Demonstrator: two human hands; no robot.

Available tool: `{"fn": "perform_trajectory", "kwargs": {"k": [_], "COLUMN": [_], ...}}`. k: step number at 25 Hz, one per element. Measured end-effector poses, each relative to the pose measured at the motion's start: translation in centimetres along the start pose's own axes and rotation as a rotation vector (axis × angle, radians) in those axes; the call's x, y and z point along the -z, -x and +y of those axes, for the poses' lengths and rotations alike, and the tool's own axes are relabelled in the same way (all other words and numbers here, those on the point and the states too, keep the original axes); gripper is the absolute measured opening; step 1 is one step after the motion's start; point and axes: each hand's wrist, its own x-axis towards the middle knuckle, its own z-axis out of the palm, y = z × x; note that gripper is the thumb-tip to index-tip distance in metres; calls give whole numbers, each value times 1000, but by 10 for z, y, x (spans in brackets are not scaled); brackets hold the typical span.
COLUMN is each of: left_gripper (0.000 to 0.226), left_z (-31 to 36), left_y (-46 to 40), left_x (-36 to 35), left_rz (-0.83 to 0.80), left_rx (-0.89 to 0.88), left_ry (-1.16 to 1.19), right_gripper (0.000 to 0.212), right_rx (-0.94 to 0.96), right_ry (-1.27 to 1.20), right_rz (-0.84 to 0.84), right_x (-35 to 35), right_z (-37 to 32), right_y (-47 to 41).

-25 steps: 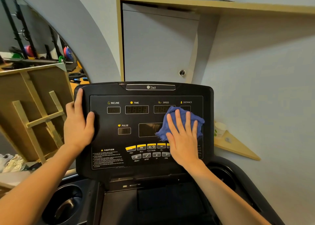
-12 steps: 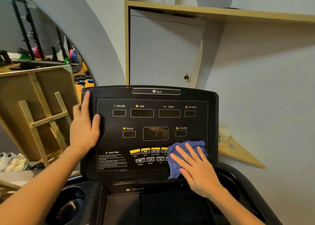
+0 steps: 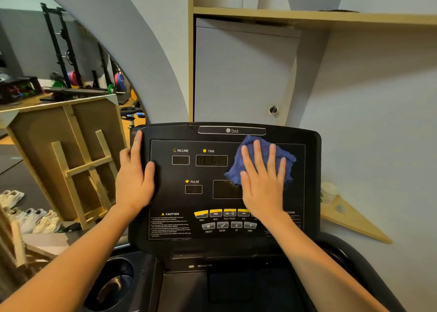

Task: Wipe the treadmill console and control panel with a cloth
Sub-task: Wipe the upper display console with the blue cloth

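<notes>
On the upper right of the console (image 3: 312, 193) our right hand (image 3: 262, 184) lay flat, its fingers straight and slightly spread, pressing the blue cloth (image 3: 287, 160) against the control panel (image 3: 170, 200) — just under the brand strip and over where the right-hand readouts would sit. Our left hand (image 3: 134, 184) braced the console's left edge, fingers straight along the rim and thumb resting on the panel face, holding nothing.

We judged the wipe to be in mid-course. We could not tell clean from dirty on the dark surface, so what was already done stayed uncertain. The left side with the 3 visible readouts — incline, time and pulse — the yellow buttons (image 3: 215, 213) and the strip under our left hand appeared to be left, as did the console's outer frame and the cup holder (image 3: 113, 285) below, if we counted that.
</notes>
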Motion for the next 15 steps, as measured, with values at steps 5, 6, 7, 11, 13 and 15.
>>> {"fn": "perform_trajectory", "kwargs": {"k": [5,6,7,11,13,15], "left_gripper": [69,69,69,69,69,69], "left_z": [1,0,0,-3,-3,-4], "left_y": [0,1,0,0,0,0], "left_x": [-1,-1,-1,0,-1,-1], "left_rz": [13,16,18,13,8,6], "left_rx": [-2,-5,-11,-20,-14,-13], "left_ry": [3,6,10,14,18,25], "right_gripper": [63,64,64,65,65,64], "right_rx": [324,415,496,621,588,484], "right_ry": [-17,-11,3,57,63,34], "right_rz": [-51,-78,-107,-155,-142,-120], "right_x": [-9,-14,-20,-32,-29,-23], "right_z": [-55,-61,-63,-32,-5,19], "right_y": [15,27,41,88,101,105]}}
